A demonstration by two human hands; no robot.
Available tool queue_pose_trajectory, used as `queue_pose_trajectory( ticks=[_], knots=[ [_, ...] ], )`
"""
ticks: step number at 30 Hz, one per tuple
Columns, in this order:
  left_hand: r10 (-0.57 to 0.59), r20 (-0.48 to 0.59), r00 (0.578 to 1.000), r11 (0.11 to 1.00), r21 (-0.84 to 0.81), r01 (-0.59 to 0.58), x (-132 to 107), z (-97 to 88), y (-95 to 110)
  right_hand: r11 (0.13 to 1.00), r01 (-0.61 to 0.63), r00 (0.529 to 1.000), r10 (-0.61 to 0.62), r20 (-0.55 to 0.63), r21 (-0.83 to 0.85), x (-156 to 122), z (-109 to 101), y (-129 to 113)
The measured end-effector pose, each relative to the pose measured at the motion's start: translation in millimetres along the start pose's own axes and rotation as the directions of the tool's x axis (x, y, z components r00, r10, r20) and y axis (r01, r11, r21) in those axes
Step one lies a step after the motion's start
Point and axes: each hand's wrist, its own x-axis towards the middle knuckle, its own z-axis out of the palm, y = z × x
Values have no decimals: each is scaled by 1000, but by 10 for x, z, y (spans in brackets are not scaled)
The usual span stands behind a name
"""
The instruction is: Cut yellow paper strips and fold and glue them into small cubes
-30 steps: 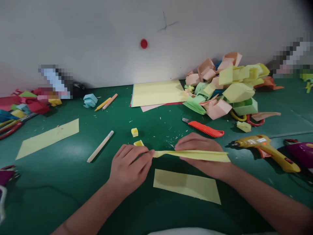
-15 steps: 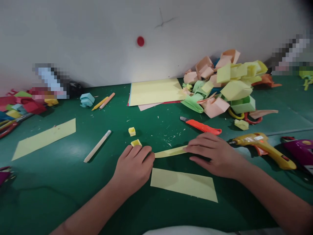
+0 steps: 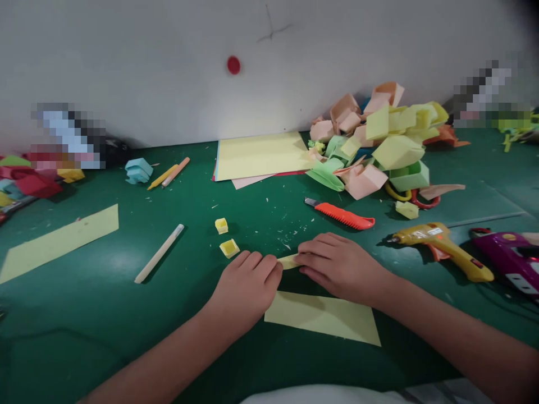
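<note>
A narrow folded yellow paper strip (image 3: 288, 262) runs between my two hands, with only a short middle length showing. My left hand (image 3: 251, 280) is closed on its left end, knuckles up. My right hand (image 3: 332, 261) has its fingers pressed together on the other end. Just below lies a flat yellow paper rectangle (image 3: 324, 317), partly in shadow. Beyond my left hand sit two tiny yellow paper boxes, an open one (image 3: 229, 248) and a smaller one (image 3: 221, 225).
An orange box cutter (image 3: 343, 215) lies beyond my right hand, a yellow glue gun (image 3: 442, 247) to its right. Folded paper pieces (image 3: 398, 151) are heaped against the wall beside a paper stack (image 3: 261, 157). A pale stick (image 3: 160, 252) and another yellow sheet (image 3: 63, 242) lie left.
My right hand has moved left along the strip, closer to my left hand, so less of the strip shows. The nearer tiny box is now uncovered. The view has shifted slightly.
</note>
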Motion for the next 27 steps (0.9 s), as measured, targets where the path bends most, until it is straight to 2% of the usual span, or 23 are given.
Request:
queue_pose_trajectory(
  ticks=[2,7,10,15,19,22,27],
  knots=[
    [-35,40,999,998,-52,37,31,20,-11,1000,-18,1000,18,2,16,13,5,-7],
    [-230,144,962,919,-294,263,36,46,-82,999,-27,998,25,-59,-33,26,61,-29],
    [-285,182,941,879,-342,333,24,48,-110,997,-59,997,56,-51,-50,32,66,-36],
    [-309,228,923,857,-353,374,20,20,-113,992,-129,991,129,26,-10,35,14,11],
    [-346,241,907,825,-383,416,31,7,-119,965,-249,968,244,66,87,34,1,106],
    [-342,216,915,820,-407,403,38,19,-131,931,-318,948,314,47,179,56,19,173],
    [-260,206,943,880,-351,319,11,55,-148,880,-368,926,375,37,300,103,65,239]
  ],
)
